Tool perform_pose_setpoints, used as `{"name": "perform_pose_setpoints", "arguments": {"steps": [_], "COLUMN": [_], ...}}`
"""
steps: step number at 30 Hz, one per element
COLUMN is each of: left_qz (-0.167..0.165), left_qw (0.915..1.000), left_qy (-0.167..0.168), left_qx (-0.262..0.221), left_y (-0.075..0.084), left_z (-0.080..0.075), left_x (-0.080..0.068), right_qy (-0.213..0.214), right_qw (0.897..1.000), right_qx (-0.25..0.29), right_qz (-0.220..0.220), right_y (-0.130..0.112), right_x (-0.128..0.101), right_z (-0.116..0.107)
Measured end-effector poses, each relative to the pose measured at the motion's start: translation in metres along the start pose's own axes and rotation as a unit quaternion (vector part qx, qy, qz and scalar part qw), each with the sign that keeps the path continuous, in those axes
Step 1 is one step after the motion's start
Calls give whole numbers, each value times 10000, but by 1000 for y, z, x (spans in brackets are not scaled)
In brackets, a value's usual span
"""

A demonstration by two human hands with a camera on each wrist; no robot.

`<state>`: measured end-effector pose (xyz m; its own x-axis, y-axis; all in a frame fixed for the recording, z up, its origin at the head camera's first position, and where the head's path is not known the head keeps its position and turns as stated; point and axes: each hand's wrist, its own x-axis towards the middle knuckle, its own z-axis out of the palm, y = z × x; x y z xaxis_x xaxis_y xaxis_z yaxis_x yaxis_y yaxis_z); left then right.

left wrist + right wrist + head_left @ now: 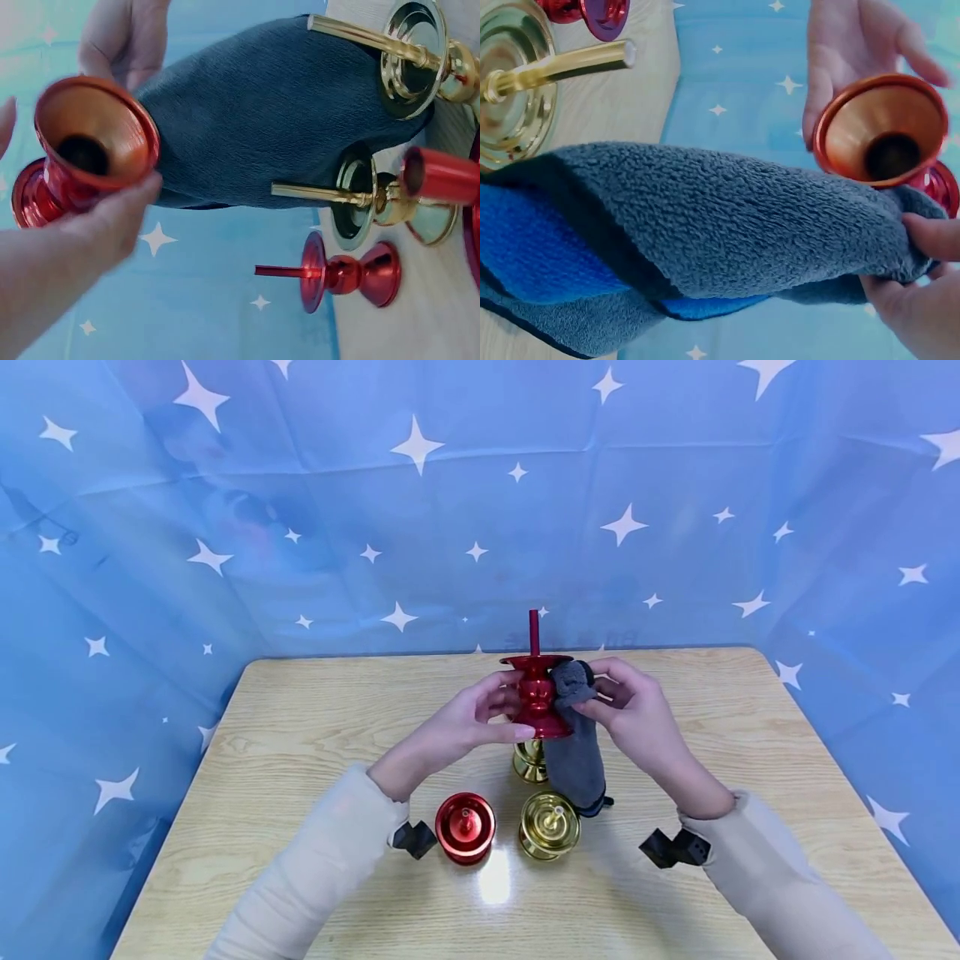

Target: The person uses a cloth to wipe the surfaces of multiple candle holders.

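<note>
My left hand [491, 710] grips a shiny red candlestick [536, 693] by its side and base, held upright above the table with its thin stem pointing up. In the left wrist view the hollow underside of this red candlestick [97, 135] faces the camera. My right hand [630, 710] pinches the top of a dark grey towel [576, 760] against the candlestick's right side. The towel hangs down in a long fold, and its blue face [540, 244] shows in the right wrist view.
On the wooden table [337, 710] stand a red candlestick [465, 828], a gold candlestick [550, 827] and a second gold one [530, 764] behind it, partly hidden. The left wrist view shows another red candlestick [345, 274]. A blue starred cloth [420, 527] hangs around the table.
</note>
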<state>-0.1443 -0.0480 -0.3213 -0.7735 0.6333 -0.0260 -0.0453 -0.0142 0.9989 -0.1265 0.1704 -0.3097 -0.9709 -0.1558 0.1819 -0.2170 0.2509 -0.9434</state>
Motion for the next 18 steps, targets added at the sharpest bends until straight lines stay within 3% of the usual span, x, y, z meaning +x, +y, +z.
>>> {"name": "perform_pose_setpoints", "arguments": {"steps": [3,6,11,14,18], "left_qz": [-211,-362,-269,-290,-386], "left_qw": [9961,9845,9703,9730,9899], "left_qy": [471,902,1136,1003,707], "left_qx": [721,1458,2119,2059,1167], "left_y": [0,-3,-6,-5,-5], "left_z": [4,10,15,15,8], "left_x": [2,5,11,12,9], "right_qy": [0,138,309,305,323], "right_qw": [9999,9981,9880,9814,9828], "right_qx": [-121,-505,-972,-924,-717], "right_qz": [-46,-316,-1162,-1657,-1670], "right_y": [0,-2,-10,-13,-12], "right_x": [1,0,-2,-4,-6], "right_z": [2,5,13,17,15]}}
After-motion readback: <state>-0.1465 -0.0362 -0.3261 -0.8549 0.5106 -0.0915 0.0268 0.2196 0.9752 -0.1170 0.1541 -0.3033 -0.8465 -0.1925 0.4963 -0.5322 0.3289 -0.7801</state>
